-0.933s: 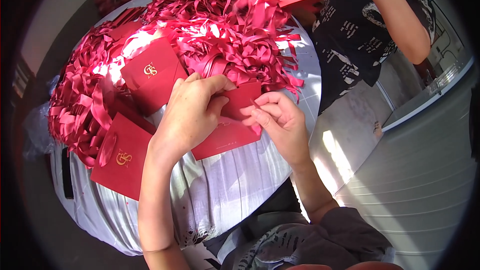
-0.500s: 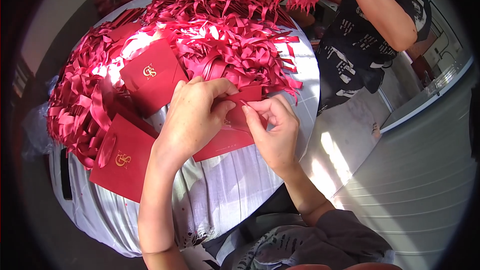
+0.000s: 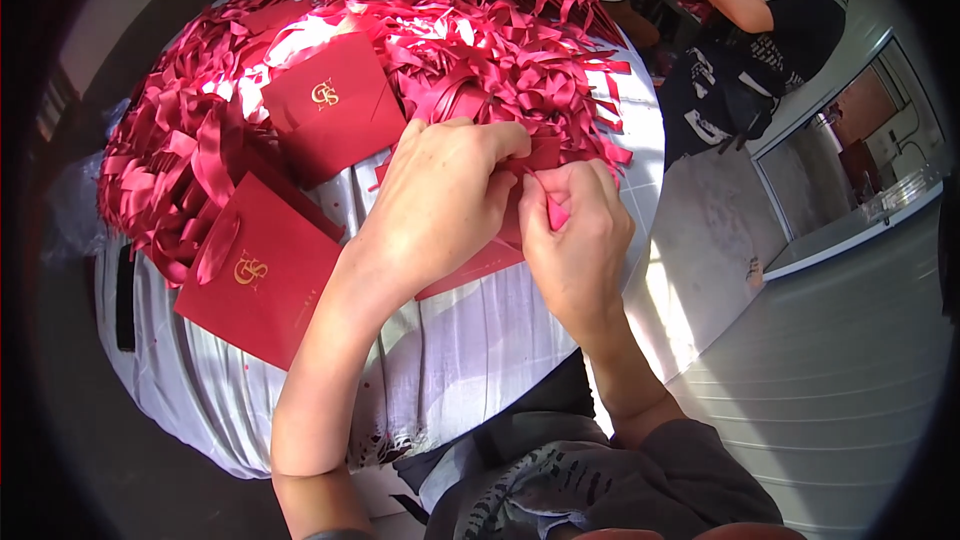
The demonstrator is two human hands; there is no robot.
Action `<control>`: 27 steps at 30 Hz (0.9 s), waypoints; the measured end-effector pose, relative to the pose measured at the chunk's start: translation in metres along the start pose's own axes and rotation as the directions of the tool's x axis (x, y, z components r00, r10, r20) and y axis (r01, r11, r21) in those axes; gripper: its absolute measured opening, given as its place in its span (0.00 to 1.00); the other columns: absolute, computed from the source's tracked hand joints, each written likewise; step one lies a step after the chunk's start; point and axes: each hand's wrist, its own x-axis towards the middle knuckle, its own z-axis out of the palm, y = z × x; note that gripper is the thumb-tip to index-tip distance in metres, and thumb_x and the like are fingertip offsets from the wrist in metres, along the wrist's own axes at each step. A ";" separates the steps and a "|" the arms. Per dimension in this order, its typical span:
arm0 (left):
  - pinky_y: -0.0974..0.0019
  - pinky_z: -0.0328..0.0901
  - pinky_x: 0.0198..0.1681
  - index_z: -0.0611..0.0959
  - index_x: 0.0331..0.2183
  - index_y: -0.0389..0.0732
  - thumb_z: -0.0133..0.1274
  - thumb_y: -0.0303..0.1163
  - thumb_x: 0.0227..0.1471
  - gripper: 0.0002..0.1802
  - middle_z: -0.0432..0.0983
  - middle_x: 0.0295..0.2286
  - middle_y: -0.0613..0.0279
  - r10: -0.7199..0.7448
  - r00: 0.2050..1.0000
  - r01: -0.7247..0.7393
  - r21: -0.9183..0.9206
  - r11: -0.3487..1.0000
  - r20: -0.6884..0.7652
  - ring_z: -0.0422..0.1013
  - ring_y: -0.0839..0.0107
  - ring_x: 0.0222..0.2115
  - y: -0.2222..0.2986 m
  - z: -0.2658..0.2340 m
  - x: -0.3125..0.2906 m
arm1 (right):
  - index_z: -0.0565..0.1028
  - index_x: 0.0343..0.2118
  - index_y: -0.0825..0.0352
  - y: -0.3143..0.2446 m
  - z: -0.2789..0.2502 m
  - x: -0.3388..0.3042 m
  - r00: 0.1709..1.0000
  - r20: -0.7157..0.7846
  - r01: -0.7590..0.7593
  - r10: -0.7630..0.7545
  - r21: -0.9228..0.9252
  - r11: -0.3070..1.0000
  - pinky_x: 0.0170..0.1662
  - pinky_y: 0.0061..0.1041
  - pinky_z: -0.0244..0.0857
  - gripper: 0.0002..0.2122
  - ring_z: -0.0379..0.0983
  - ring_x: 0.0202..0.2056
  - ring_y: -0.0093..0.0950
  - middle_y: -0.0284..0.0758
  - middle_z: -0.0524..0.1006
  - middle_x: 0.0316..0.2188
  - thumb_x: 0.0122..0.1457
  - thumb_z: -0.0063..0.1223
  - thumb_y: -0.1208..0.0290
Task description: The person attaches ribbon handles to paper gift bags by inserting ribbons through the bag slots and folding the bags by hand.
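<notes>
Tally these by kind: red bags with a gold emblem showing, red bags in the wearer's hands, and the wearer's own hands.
Gold-emblem bags, farther bag and nearer bag: 2
Held red bag: 1
Wearer's hands, left hand and right hand: 2
Total: 5

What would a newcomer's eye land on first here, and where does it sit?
Most likely the sprawling heap of shiny red ribbons, sunlit in patches, across the far and left parts of the white-covered table. Next, two red bags with gold emblems, left of the hands. Then the left hand and right hand, close together over another red piece near the centre.
</notes>
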 end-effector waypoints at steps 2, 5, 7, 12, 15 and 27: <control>0.59 0.64 0.37 0.80 0.33 0.36 0.56 0.23 0.42 0.11 0.77 0.27 0.51 0.020 1.000 -0.020 0.021 1.000 -0.012 0.72 0.55 0.30 0.003 0.001 0.000 | 0.68 0.24 0.66 -0.001 0.000 0.005 0.999 0.015 -0.030 0.030 0.008 1.000 0.27 0.38 0.63 0.07 0.70 0.24 0.39 0.36 0.70 0.23 0.48 0.58 0.78; 0.59 0.64 0.37 0.80 0.33 0.35 0.55 0.22 0.42 0.10 0.77 0.27 0.50 0.024 0.999 -0.022 0.068 0.997 -0.028 0.73 0.54 0.30 0.005 0.002 -0.001 | 0.70 0.24 0.69 0.002 -0.005 0.014 0.976 0.171 -0.162 0.136 0.154 0.975 0.28 0.36 0.64 0.05 0.71 0.25 0.40 0.39 0.72 0.24 0.51 0.56 0.78; 0.59 0.64 0.38 0.80 0.34 0.35 0.55 0.22 0.43 0.11 0.77 0.27 0.49 -0.038 0.999 0.038 0.047 0.998 -0.015 0.73 0.54 0.30 0.003 0.000 -0.003 | 0.71 0.26 0.70 0.009 -0.007 0.014 0.985 0.174 -0.060 0.015 0.255 0.965 0.29 0.36 0.64 0.04 0.71 0.26 0.41 0.39 0.73 0.24 0.52 0.55 0.79; 0.59 0.65 0.38 0.79 0.34 0.34 0.56 0.21 0.43 0.11 0.77 0.27 0.50 -0.026 0.999 0.027 0.057 0.998 -0.025 0.73 0.55 0.30 0.007 0.002 -0.003 | 0.73 0.35 0.72 0.026 -0.015 0.005 0.933 0.335 -0.305 0.134 0.535 0.788 0.29 0.19 0.67 0.05 0.73 0.26 0.20 0.35 0.76 0.26 0.56 0.54 0.78; 0.60 0.64 0.38 0.79 0.35 0.36 0.56 0.20 0.42 0.13 0.77 0.26 0.53 0.015 1.000 -0.013 0.102 0.995 -0.021 0.72 0.56 0.31 0.007 0.004 -0.003 | 0.71 0.40 0.72 0.024 -0.018 0.003 0.896 0.393 -0.409 0.207 0.549 0.729 0.33 0.17 0.69 0.10 0.73 0.29 0.17 0.33 0.76 0.27 0.55 0.54 0.83; 0.61 0.60 0.37 0.75 0.34 0.37 0.56 0.18 0.40 0.14 0.77 0.27 0.56 0.091 0.996 -0.091 0.041 0.995 0.014 0.71 0.58 0.31 0.018 -0.003 -0.003 | 0.71 0.39 0.64 0.023 -0.033 0.020 0.968 0.231 0.027 -0.097 0.289 0.957 0.32 0.33 0.65 0.12 0.71 0.30 0.37 0.36 0.72 0.26 0.50 0.57 0.77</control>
